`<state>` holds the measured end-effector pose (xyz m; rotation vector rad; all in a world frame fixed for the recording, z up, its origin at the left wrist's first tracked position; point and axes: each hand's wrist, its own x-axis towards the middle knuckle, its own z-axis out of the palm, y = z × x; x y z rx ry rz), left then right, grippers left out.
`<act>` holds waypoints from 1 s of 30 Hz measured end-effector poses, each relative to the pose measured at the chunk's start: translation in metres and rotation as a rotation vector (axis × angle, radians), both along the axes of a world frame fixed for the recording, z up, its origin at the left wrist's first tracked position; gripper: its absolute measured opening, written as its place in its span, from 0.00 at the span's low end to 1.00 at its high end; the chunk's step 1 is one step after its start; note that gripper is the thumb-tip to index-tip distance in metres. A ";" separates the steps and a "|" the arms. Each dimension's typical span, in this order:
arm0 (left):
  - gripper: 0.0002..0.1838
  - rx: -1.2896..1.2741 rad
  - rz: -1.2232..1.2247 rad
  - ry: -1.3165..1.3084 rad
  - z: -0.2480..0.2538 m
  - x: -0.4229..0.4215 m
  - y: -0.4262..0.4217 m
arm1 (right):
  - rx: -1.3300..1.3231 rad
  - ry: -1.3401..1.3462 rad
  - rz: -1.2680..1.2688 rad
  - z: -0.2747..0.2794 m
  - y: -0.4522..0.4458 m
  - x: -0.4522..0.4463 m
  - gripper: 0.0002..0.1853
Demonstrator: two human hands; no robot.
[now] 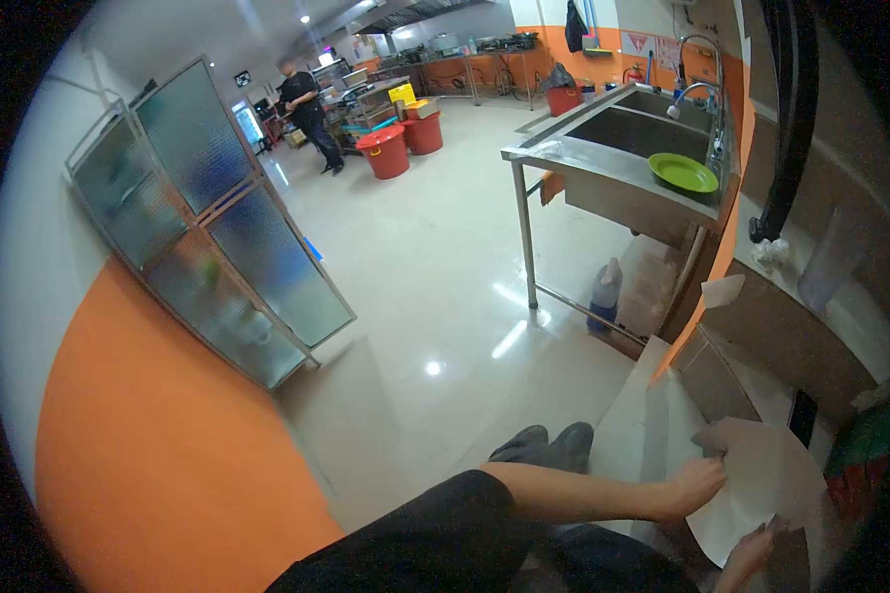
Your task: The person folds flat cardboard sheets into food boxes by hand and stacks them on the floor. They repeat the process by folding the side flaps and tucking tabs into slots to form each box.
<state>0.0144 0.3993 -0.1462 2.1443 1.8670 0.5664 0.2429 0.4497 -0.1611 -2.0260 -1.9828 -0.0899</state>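
My left hand (700,487) is closed on the edge of a pale, curved sheet (756,474) at the lower right. Below it, near the bottom edge, my right hand (750,555) grips the same sheet by its lower edge. The sheet looks like thin card or paper, greyish on one part and white on another. Its far side runs up against brown panels, and its exact shape is hard to make out. Both hands are close together, to the right of my knees and dark shoes.
A steel sink (613,138) with a green plate (682,173) stands ahead right, a blue bottle (604,296) beneath it. A frosted folding screen (208,217) is at left. Far off are red bins (384,153) and a person (307,109) standing.
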 end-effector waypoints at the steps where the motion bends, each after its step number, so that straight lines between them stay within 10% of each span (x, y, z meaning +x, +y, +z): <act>1: 0.13 -0.007 0.028 -0.002 0.003 0.002 -0.002 | -0.033 -0.017 0.004 0.000 0.001 0.001 0.21; 21: 0.49 -0.076 0.141 -0.085 -0.030 0.015 -0.014 | 0.117 0.135 0.069 -0.035 0.009 0.014 0.19; 30: 0.45 -0.134 0.145 -0.222 -0.003 0.005 -0.030 | -0.078 0.116 -0.020 -0.001 -0.006 -0.009 0.19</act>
